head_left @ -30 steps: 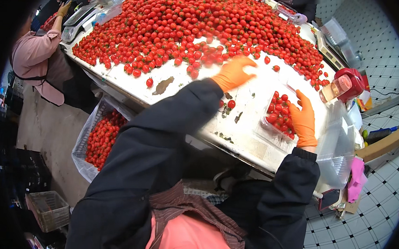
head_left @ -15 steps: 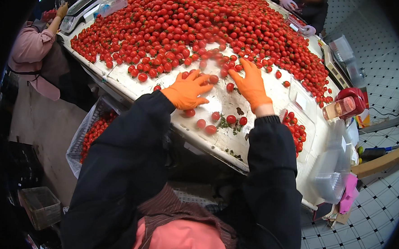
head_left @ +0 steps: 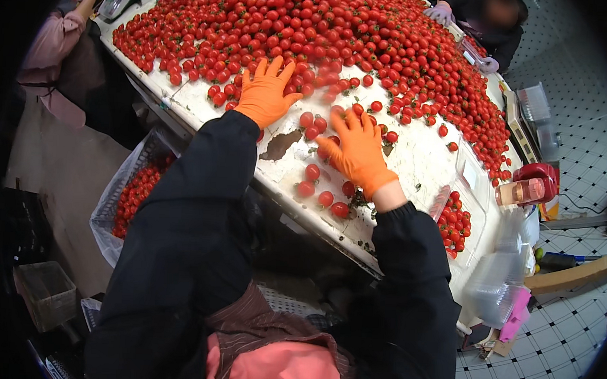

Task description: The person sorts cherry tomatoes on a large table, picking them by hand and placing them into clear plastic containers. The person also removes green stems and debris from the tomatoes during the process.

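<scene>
Small, round, glossy red cherry tomatoes (head_left: 339,33) lie heaped across the far part of the white counter (head_left: 421,161), thinning to loose strays near its front edge. The left hand (head_left: 266,93), in an orange glove, lies flat with fingers spread on the edge of the heap, its grip open. The right hand (head_left: 358,151), gloved alike, rests spread over a few strays, gripping nothing. Since half a second ago both hands have moved farther up the counter toward the heap. A clear tray (head_left: 457,221) holding tomatoes sits to the right.
</scene>
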`<state>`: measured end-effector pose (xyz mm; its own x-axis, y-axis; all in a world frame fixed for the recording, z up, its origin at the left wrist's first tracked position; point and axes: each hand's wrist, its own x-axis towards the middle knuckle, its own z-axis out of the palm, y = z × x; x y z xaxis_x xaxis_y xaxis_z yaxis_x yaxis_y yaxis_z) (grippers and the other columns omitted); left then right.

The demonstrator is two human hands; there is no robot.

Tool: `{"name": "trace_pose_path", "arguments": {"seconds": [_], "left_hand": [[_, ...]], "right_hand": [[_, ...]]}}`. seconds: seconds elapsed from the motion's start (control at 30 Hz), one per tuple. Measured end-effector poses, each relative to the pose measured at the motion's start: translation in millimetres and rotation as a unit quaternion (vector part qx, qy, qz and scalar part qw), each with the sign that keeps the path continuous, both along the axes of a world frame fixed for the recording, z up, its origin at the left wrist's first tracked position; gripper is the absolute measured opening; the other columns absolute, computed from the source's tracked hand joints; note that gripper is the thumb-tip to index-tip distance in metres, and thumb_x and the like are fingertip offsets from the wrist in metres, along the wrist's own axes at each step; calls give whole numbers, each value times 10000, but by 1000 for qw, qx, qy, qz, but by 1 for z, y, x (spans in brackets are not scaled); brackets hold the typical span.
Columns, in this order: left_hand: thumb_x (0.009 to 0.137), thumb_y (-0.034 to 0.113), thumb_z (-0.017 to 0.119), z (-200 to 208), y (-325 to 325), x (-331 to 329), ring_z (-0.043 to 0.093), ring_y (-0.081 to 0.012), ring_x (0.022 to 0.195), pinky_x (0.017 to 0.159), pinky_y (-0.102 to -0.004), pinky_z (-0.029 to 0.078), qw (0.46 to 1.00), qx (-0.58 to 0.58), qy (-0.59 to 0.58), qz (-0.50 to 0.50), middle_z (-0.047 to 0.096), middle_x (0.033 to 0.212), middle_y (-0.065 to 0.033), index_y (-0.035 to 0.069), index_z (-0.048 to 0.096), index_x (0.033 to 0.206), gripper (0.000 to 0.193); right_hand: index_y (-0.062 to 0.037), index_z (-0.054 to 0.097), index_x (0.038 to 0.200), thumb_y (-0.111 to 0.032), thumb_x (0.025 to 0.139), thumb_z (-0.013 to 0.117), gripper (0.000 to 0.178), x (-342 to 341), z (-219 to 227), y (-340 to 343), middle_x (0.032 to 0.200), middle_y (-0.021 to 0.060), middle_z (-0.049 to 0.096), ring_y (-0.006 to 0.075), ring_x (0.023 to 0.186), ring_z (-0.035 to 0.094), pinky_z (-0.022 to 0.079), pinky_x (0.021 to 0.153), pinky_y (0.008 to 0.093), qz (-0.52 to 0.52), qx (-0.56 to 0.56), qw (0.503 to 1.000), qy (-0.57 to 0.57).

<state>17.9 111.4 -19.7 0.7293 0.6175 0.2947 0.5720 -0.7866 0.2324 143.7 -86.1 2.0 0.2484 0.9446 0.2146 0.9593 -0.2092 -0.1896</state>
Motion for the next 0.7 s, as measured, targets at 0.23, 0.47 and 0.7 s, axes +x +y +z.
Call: {"name": "trace_pose_path", "arguments": {"seconds": [0.23, 0.47, 0.7], "left_hand": [[891, 372, 545, 30, -42, -19, 299, -362, 1332, 973, -641, 270, 977, -57, 132, -157, 379, 1407, -119, 162, 417, 1354, 524], [820, 239, 589, 42, -118, -13, 386, -424, 1221, 909, -632, 366, 970, -42, 176, -164, 333, 1409, -184, 73, 398, 1358, 595], [764, 206, 599, 42, -156, -23, 423, -375, 1189, 885, -555, 394, 981, 42, 96, -162, 430, 1310, -181, 27, 497, 1242, 520]], "right_hand": [[-123, 685, 1083, -356, 881, 619, 315, 7, 61, 20, 980, 133, 685, 292, 860, 655, 506, 749, 352, -10, -31, 980, 197], [-170, 726, 944, -256, 812, 619, 191, 69, 8, 91, 1000, 110, 640, 309, 913, 630, 499, 797, 400, -41, 12, 998, 40], [-68, 652, 877, -81, 739, 667, 139, 56, 7, 102, 914, 128, 638, 325, 867, 622, 494, 756, 397, -5, -34, 997, 72]]}}
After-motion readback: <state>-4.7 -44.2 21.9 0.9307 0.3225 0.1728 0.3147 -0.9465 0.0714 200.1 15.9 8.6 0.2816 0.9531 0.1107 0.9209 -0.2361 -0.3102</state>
